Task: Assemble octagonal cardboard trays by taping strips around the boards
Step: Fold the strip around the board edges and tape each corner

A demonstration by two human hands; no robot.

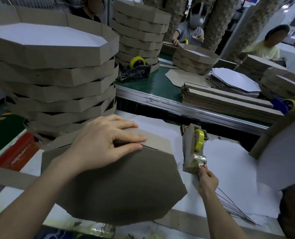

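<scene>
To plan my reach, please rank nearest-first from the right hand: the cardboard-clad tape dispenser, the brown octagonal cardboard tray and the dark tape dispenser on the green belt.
1. Cardboard-clad tape dispenser: right hand pinches its tape.
2. Brown octagonal cardboard tray: to the left.
3. Dark tape dispenser: far back, leftward.

Tray stack blocks left; dispenser right.
</scene>
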